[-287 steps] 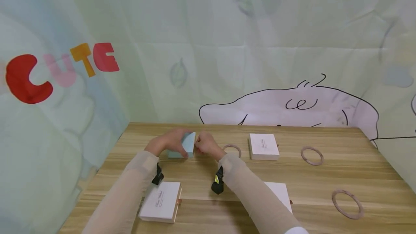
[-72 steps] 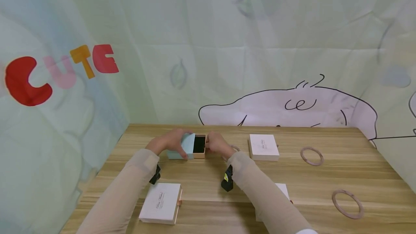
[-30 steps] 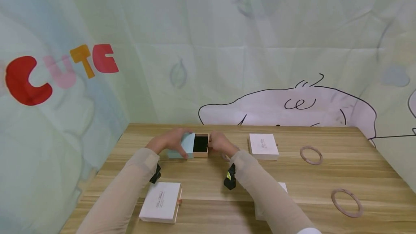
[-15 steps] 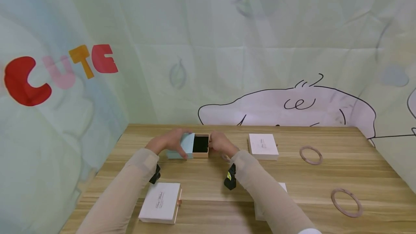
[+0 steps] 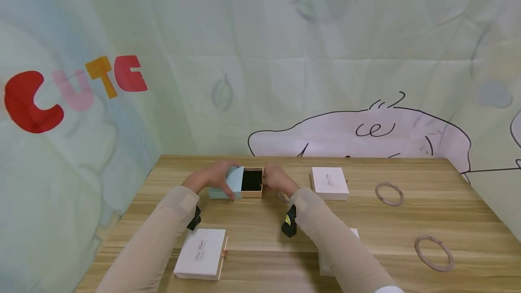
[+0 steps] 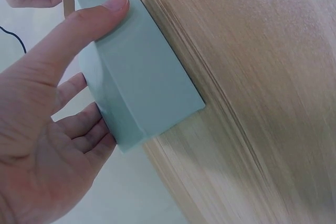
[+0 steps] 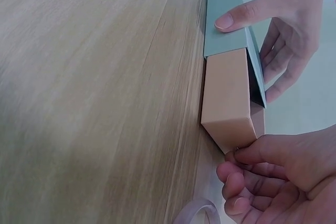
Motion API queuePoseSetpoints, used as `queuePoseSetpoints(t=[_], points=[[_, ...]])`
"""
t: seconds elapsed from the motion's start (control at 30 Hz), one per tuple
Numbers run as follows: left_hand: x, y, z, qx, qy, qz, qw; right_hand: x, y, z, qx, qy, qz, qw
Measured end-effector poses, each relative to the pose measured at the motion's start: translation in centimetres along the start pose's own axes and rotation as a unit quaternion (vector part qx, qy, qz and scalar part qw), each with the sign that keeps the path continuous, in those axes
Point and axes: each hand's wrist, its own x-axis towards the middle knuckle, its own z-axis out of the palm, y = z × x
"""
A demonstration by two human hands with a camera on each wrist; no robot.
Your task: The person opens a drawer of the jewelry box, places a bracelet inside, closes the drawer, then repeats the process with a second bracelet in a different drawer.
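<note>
A light blue drawer-style gift box lies near the table's back edge, its sleeve (image 5: 234, 182) on the left. The peach-orange drawer (image 7: 228, 85) sticks out to the right, showing a black lining (image 5: 252, 181). With thumb in front and fingers behind, my left hand (image 5: 212, 179) grips the sleeve. My right hand (image 5: 278, 180) pinches the drawer's end with thumb and index finger, where a small pull seems to sit, mostly hidden in the right wrist view. A pinkish bangle (image 7: 198, 212) lies beside my right hand, largely covered by it in the head view.
On the wood-grain table (image 5: 260, 225) a white box (image 5: 329, 182) stands at the back right, another white box (image 5: 201, 253) at the front left. A third white box (image 5: 325, 263) is partly under my right forearm. Bangles (image 5: 389, 194) lie to the right. A printed curtain hangs behind.
The drawer, fully inside the sleeve at first, has slid out to the right with my right hand, only slightly in the last second. My left hand has stayed on the sleeve.
</note>
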Motion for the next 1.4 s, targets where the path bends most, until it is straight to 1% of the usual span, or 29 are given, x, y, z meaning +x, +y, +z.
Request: queuePoseSetpoints(t=[0.03,0.13,0.3,0.43,0.6,0.9,1.13,1.3,1.4], points=[[-0.10,0.05,-0.03,0.003,0.002,0.007,1.0000,0.02,0.01,-0.01,-0.003,0.000,-0.001,1.000],[-0.25,0.08,-0.04,0.006,0.002,0.012,0.9999,0.05,0.04,0.00,-0.011,0.002,-0.004,1.000],[0.11,-0.21,0.17,0.005,0.000,-0.004,1.0000,-0.02,-0.02,-0.05,-0.014,0.004,-0.005,1.000],[0.35,-0.38,0.23,0.007,0.001,-0.008,0.9999,-0.19,-0.10,-0.24,-0.009,-0.003,0.006,1.000],[0.32,-0.19,0.30,0.003,0.000,-0.012,0.9999,-0.29,-0.12,-0.41,-0.013,-0.012,0.011,1.000],[0.40,-0.19,0.24,0.001,-0.003,-0.012,0.9999,-0.36,-0.08,-0.60,-0.012,-0.009,0.016,1.000],[0.29,-0.24,0.10,0.003,-0.003,-0.010,0.9999,-0.34,-0.21,-0.58,-0.030,-0.003,0.011,0.999],[0.20,-0.15,0.04,0.001,-0.002,-0.007,1.0000,-0.46,-0.37,-0.63,-0.023,-0.004,0.017,1.000],[0.16,-0.16,0.06,0.000,-0.002,-0.005,1.0000,-0.53,-0.33,-0.66,-0.026,-0.004,0.014,1.000]])
